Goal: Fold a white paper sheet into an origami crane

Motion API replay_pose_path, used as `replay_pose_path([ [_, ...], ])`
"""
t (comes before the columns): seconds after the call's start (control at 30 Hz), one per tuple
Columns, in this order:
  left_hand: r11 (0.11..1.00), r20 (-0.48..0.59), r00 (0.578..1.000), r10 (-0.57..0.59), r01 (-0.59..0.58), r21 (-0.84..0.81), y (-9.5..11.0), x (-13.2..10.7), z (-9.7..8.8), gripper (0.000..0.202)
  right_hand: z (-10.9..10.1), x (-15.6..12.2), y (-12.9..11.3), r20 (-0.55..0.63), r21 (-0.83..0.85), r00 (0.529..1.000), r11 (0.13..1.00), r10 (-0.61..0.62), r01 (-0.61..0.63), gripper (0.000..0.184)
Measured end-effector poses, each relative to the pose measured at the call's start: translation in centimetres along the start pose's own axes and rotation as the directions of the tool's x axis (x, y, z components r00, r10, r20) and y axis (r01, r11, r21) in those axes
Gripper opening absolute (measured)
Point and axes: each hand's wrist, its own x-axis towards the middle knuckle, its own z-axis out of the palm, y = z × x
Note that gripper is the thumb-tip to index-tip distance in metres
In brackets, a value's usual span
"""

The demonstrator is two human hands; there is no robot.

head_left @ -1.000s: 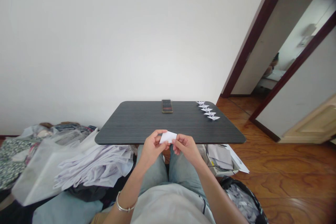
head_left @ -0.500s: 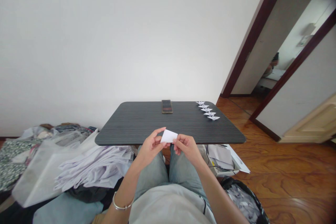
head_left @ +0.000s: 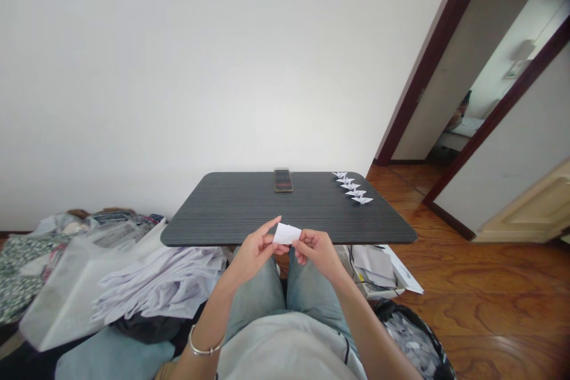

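Note:
A small folded piece of white paper point(head_left: 286, 233) is held between my two hands, just over the near edge of the dark table point(head_left: 231, 208). My left hand point(head_left: 256, 248) grips its left side, with the index finger stretched along the upper left corner and the thumb below. On the right side, my right hand point(head_left: 313, 247) pinches the lower right corner between thumb and fingers, the other fingers curled. Several folded white paper cranes point(head_left: 356, 193) stand in a slanting row at the table's right.
A phone point(head_left: 283, 180) lies at the table's back, by the white wall. Piled clothes point(head_left: 164, 285) are at the left. To the right, a box of papers point(head_left: 376, 270) and a black bag of paper scraps point(head_left: 414, 338) sit on the floor. A person point(head_left: 458, 114) is beyond the doorway.
The folded paper has shifted slightly in my fingers, its top edge now showing a small step. My left thumb has moved a little down and left. The cranes and phone have not moved.

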Motion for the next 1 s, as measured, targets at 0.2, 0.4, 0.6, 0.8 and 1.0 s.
replay_pose_path([
  [0.2, 0.992, -0.004, 1.0, 0.029, -0.029, -0.119, 0.3, 0.0, 0.2, 0.071, 0.0, 0.0, 0.2, -0.013, 0.02, 1.0, 1.0, -0.001, 0.001, 0.03],
  [0.4, 0.989, -0.278, 0.961, 0.0, -0.042, -0.145, -0.1, 0.9, 0.7, 0.038, 0.4, -0.1, 0.5, 0.004, 0.018, 1.0, 1.0, -0.013, 0.013, 0.03],
  [0.6, 0.999, -0.26, 0.965, 0.014, -0.023, -0.032, 0.1, 0.9, 0.6, 0.024, 0.3, 0.1, -0.1, -0.08, 0.037, 0.995, 0.997, -0.06, 0.063, 0.026],
  [0.8, 0.998, -0.311, 0.95, 0.033, -0.046, -0.034, 0.0, 0.9, 0.9, 0.029, 0.8, 0.1, 0.0, -0.097, 0.068, 0.993, 0.994, -0.074, 0.081, 0.023],
  [1.0, 0.997, -0.303, 0.953, -0.003, -0.02, -0.071, 0.3, 0.9, 1.1, 0.024, 1.1, -0.2, -0.3, -0.149, 0.063, 0.985, 0.993, -0.092, 0.103, 0.022],
])
